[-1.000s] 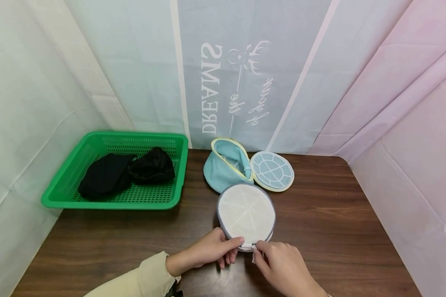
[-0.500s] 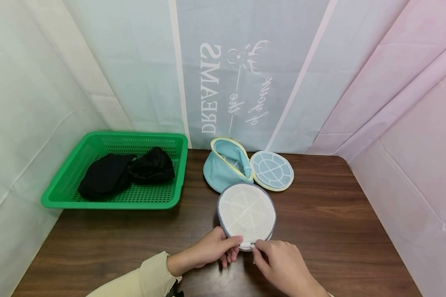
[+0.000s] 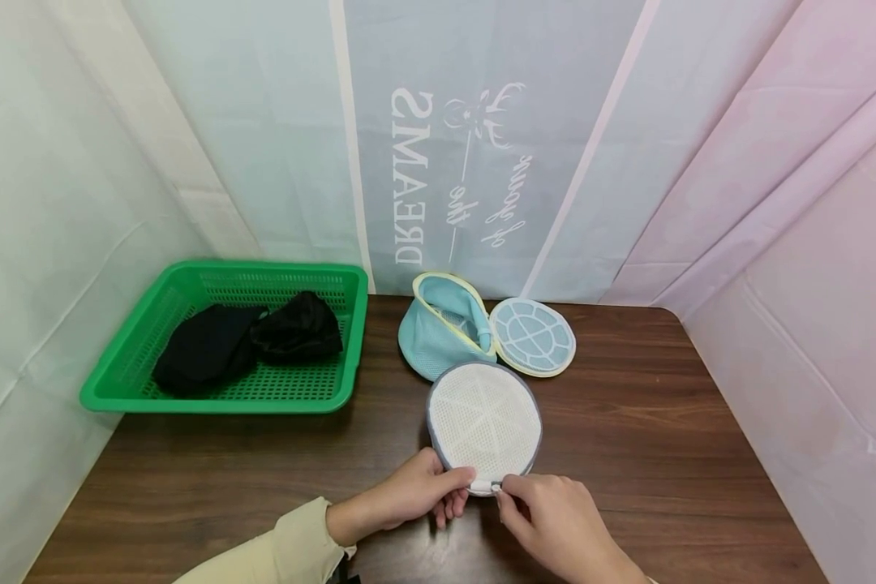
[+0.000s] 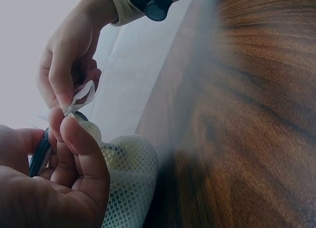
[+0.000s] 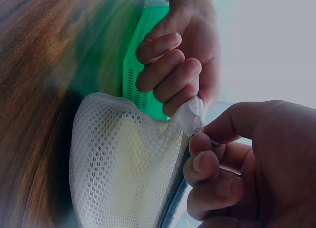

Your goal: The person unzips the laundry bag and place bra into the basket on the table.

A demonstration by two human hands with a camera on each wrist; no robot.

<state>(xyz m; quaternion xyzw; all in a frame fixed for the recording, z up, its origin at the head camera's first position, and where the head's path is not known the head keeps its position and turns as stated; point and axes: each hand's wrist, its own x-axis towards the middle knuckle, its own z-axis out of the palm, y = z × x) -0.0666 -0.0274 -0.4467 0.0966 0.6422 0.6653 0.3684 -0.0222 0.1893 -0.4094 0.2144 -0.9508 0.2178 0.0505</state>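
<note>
A round white mesh laundry bag (image 3: 485,418) with a grey rim stands at the near middle of the table in the head view. My left hand (image 3: 427,491) grips its near edge, thumb on top and fingers curled beneath. Just right of that thumb, my right hand (image 3: 555,511) pinches the small zipper end at the rim. A white fabric loop (image 4: 85,95) sticks out by the right fingertips in the left wrist view. The right wrist view shows the mesh side (image 5: 113,159) bulging below the dark zipper edge (image 5: 174,196). Fingertips partly hide the zipper pull.
Behind the white bag, touching it in this view, sits a light blue mesh bag (image 3: 434,345) with yellow trim, its round lid (image 3: 533,337) folded open to the right. A green basket (image 3: 346,381) at the left holds black cloth items (image 3: 212,345). Fabric curtains (image 3: 285,122) surround the table.
Both hands keep their places at the bag's near edge. The white strip that hung below my right fingertips a second ago shows less now.
</note>
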